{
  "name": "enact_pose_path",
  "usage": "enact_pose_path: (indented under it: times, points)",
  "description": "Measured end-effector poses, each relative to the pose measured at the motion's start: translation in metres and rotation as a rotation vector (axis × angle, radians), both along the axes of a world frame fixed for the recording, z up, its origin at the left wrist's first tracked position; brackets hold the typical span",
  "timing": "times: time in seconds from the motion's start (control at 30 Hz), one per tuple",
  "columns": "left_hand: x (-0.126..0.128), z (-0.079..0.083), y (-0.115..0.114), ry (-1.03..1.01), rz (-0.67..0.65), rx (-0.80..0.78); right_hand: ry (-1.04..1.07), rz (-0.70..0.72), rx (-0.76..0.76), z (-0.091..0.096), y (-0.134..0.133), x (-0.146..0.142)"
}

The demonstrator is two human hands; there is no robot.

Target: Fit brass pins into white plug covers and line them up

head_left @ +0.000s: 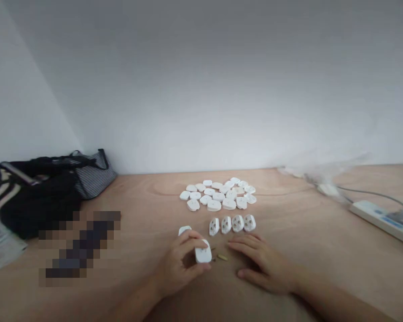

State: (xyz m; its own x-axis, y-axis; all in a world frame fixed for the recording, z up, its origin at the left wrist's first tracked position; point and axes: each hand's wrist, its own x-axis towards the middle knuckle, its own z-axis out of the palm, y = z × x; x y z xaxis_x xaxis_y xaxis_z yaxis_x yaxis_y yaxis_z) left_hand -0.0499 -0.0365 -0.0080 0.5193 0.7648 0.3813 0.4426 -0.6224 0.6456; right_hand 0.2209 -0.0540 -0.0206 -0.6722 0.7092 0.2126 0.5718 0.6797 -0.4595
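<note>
My left hand (179, 264) is closed around a white plug shell (203, 253) just above the wooden table (137, 201). Another white plug part (184, 230) lies just behind that hand. My right hand (262, 264) rests flat on the table with fingers stretched toward a small brass pin (222, 257) and a darker small piece (214, 259). Behind the hands stands a row of several white plug pieces with pins showing (231, 224). Farther back lies a pile of several white plug covers (218, 193).
A black and striped bag (47, 188) sits at the left by the wall, papers (0, 241) in front of it. A blurred-out patch (79, 246) lies on the table's left. A white power strip (386, 219) with cable and a clear plastic bag (322, 176) lie at the right.
</note>
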Motion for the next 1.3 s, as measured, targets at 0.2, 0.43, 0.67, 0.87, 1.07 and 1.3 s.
enact_pose_path:
  times: [0.2, 0.43, 0.67, 0.87, 1.07, 1.3]
  points:
    - [-0.006, 0.002, 0.011, -0.161, 0.189, -0.115, -0.009, 0.009, -0.009, 0.0, 0.0, 0.001]
    - [-0.005, 0.016, 0.045, 0.084, 0.171, -0.087, -0.006, 0.004, 0.009, 0.001, -0.001, 0.001]
    - [0.003, 0.009, 0.065, 0.234, 0.121, -0.097, -0.008, 0.001, 0.006, 0.004, -0.002, 0.001]
    - [0.003, 0.007, 0.066, 0.249, 0.15, -0.048, -0.008, 0.002, 0.012, 0.005, -0.002, 0.001]
    - [0.025, 0.01, 0.066, 0.276, -0.059, 0.041, 0.008, -0.005, 0.022, 0.006, -0.002, 0.001]
    - [0.038, 0.015, 0.057, 0.183, -0.082, 0.071, 0.043, -0.008, 0.002, 0.002, -0.002, 0.006]
